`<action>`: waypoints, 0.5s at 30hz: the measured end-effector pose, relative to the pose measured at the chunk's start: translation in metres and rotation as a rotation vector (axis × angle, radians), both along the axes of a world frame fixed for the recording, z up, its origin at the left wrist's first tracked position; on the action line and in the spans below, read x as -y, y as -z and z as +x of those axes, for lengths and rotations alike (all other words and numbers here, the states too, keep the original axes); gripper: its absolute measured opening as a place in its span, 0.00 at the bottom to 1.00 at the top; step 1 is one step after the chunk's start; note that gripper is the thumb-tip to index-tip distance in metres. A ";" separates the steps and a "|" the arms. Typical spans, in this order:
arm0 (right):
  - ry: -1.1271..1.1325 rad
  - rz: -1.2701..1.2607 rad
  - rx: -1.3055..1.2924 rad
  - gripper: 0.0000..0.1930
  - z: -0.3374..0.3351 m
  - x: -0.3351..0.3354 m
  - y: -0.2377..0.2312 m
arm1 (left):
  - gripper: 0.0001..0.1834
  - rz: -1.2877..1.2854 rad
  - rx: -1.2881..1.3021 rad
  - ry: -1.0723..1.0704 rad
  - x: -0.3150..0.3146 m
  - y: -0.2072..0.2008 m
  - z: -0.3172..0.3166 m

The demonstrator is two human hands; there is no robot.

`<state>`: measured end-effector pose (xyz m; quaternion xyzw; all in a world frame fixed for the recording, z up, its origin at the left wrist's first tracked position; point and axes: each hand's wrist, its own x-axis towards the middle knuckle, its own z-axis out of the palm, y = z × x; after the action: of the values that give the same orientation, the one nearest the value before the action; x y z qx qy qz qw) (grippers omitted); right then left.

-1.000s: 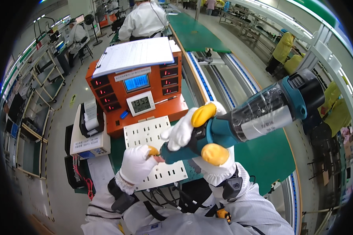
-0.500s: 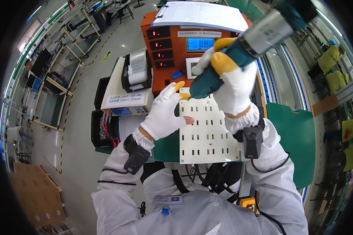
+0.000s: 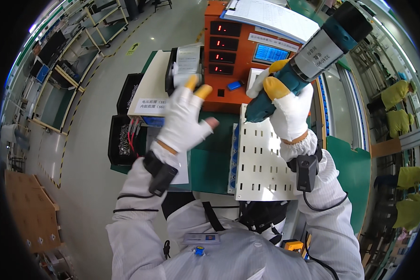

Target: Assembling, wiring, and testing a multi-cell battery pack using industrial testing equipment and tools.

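My right hand (image 3: 289, 109), in a white glove with yellow fingertips, is wrapped round a teal and black power screwdriver (image 3: 308, 60) with a silver band. The tool slants over the top of a white slotted plate (image 3: 261, 161); its tip end points down to the left. Along the plate's left side shows a row of blue round pieces (image 3: 234, 154). My left hand (image 3: 184, 116), gloved alike with a bare thumb tip, hangs with fingers apart and nothing in it. It is slightly blurred, beside the white instrument box (image 3: 147, 86) and below a black printer (image 3: 198, 65).
An orange cabinet (image 3: 224, 100) with red displays and a small screen stands behind the plate, a clipboard (image 3: 270, 18) on top. A black bin (image 3: 122, 140) at left holds many small metal parts; red leads (image 3: 132, 135) hang nearby. Blue rollers (image 3: 325, 107) run at right.
My left hand has left the plate's edge and lifted away to the left, fingers up. The right hand keeps the screwdriver. The whole view has shifted, and the plate's left side now shows blue pieces.
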<state>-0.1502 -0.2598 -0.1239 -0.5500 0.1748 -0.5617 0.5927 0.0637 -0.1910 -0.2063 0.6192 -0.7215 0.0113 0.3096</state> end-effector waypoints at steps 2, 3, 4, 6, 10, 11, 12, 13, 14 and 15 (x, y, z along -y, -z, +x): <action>-0.022 -0.002 -0.042 0.15 0.003 -0.001 0.000 | 0.31 -0.086 -0.023 -0.153 0.006 0.004 0.050; -0.010 -0.043 -0.053 0.15 0.004 -0.001 -0.001 | 0.26 -0.048 0.052 -0.272 0.007 -0.004 0.076; 0.004 -0.060 -0.061 0.15 0.002 -0.001 -0.003 | 0.20 -0.097 0.069 -0.302 0.017 0.003 0.108; -0.004 -0.065 -0.066 0.16 0.002 -0.002 -0.002 | 0.15 -0.015 -0.027 -0.407 0.030 0.019 0.164; -0.010 -0.080 -0.053 0.20 0.001 -0.003 0.005 | 0.13 0.356 -0.011 -0.524 0.054 0.069 0.247; 0.002 -0.065 -0.068 0.20 0.002 -0.004 0.006 | 0.12 0.452 0.022 -0.501 0.060 0.080 0.255; -0.013 -0.084 -0.119 0.21 0.000 -0.003 0.008 | 0.13 0.473 0.098 -0.477 0.066 0.090 0.258; -0.019 -0.107 -0.158 0.22 -0.001 -0.001 0.011 | 0.14 0.540 0.155 -0.434 0.070 0.100 0.262; -0.039 -0.084 -0.135 0.23 0.005 -0.005 0.008 | 0.15 0.575 0.095 -0.475 0.069 0.118 0.287; -0.060 -0.060 -0.112 0.23 0.008 -0.009 0.003 | 0.18 0.609 0.035 -0.517 0.067 0.134 0.312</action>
<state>-0.1423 -0.2507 -0.1273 -0.6029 0.1743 -0.5172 0.5819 0.3754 -0.2581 -0.3398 0.8436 -0.5173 -0.1149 0.0868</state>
